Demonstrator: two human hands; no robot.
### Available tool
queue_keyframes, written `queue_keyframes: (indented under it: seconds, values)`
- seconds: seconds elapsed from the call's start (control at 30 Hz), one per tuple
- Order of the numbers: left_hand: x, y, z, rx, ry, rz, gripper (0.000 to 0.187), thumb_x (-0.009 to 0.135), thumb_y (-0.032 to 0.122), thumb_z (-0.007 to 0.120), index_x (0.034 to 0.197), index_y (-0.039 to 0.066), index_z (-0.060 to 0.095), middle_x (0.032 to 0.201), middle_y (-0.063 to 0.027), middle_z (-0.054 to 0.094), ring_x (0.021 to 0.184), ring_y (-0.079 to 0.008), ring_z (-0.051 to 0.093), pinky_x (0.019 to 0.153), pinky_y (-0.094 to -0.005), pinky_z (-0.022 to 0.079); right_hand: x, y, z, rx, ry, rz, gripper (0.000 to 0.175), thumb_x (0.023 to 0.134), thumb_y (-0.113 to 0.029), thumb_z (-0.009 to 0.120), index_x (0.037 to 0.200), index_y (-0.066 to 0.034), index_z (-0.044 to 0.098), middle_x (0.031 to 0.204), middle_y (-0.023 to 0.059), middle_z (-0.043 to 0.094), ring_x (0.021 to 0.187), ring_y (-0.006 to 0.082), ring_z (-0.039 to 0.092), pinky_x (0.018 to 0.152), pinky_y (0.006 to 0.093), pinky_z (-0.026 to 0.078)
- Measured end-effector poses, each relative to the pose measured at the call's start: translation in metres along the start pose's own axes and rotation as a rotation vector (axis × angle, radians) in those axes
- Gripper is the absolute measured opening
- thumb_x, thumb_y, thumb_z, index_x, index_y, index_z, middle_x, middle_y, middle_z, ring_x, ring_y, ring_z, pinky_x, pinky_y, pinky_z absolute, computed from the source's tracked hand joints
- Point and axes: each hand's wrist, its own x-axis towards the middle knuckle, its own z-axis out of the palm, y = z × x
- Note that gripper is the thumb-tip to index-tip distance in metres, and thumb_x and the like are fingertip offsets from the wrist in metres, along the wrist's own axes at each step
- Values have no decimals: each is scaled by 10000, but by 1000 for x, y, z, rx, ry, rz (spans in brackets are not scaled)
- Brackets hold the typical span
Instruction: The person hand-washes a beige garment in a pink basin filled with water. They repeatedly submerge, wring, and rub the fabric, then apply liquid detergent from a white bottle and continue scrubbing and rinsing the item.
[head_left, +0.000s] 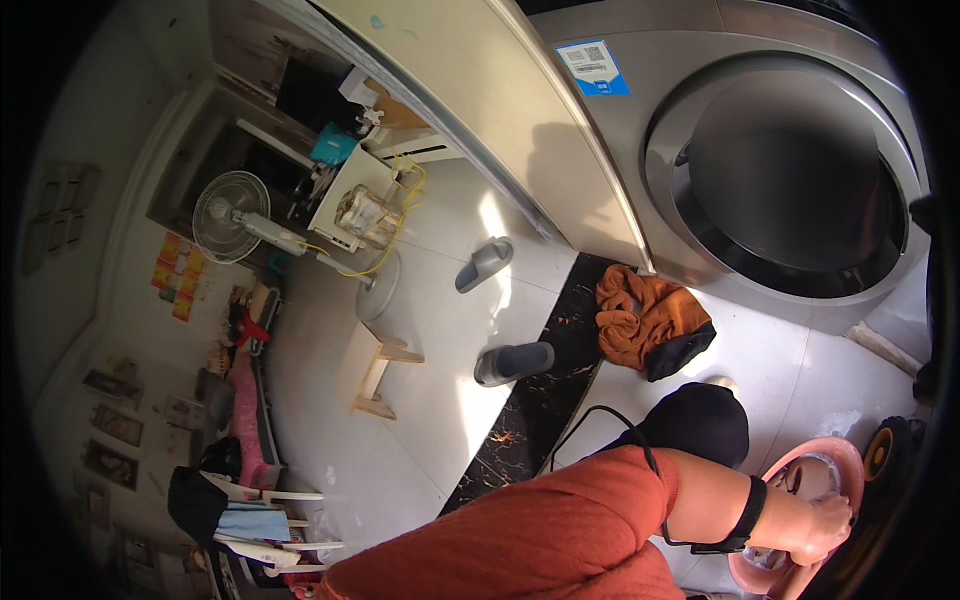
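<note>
From the lower middle my left arm, in a red sleeve, reaches right to a pink basin (846, 454) on the tiled floor. My left hand (821, 529) is bent into a fist over the basin's right side. What its fingers close on is hidden. Inside the basin are wet, pale contents (814, 480) with a brown strip, too unclear to name. Part of my right hand or forearm (796, 582) shows by the basin's lower rim; the rest is cut off. A black strap (750, 514) with a cable circles my left forearm. My black-clad knee (697, 424) is beside that arm.
An orange-brown and black garment (652, 322) lies below a grey front-loading washing machine (757, 311). Grey slippers (514, 363), a small wooden stool (367, 367) and a standing fan (232, 217) with a yellow cord are beyond a black threshold (517, 420). A black-and-yellow wheel (883, 450) adjoins the basin.
</note>
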Motion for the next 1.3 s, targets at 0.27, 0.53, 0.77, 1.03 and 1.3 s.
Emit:
queue_keyframes:
  seconds: [0.27,0.53,0.77,1.03,1.3]
  values:
    - [-7,-2,2,-141,78,27,203,711,218,683,774,30,729,887,-181,705,933,-330,647,820,-415,515,-11,-19,-4,69,-123,-88,558,985,-251,533,1436,51,401,1399,141,500,1244,242,521,1039,365,439]
    - [-33,-9,-20,-339,259,92,117,763,141,672,772,34,717,839,-205,684,858,-371,662,764,-479,537,-44,-86,49,-48,-28,-163,166,993,-89,538,1072,-9,659,977,-17,649,898,73,575,793,202,476]
    - [-44,-7,-31,-149,-19,105,209,861,203,686,959,18,679,929,-175,649,940,-360,646,828,-451,533,-58,-105,49,17,-3,-48,205,1020,-164,572,1102,11,643,866,19,645,786,92,614,760,235,520]
    - [-43,3,-29,-59,-164,108,196,854,192,694,957,26,677,962,-181,659,968,-342,651,846,-441,535,-65,-107,42,-54,50,-67,200,1022,-182,573,1105,-22,660,879,-14,641,800,61,599,772,209,506]
    - [-44,6,-18,-20,-108,146,190,834,162,679,919,-6,666,921,-179,674,918,-327,671,776,-420,566,-63,-107,40,-105,76,-77,202,1018,-180,578,1103,-19,666,891,-2,656,802,66,603,781,219,505]
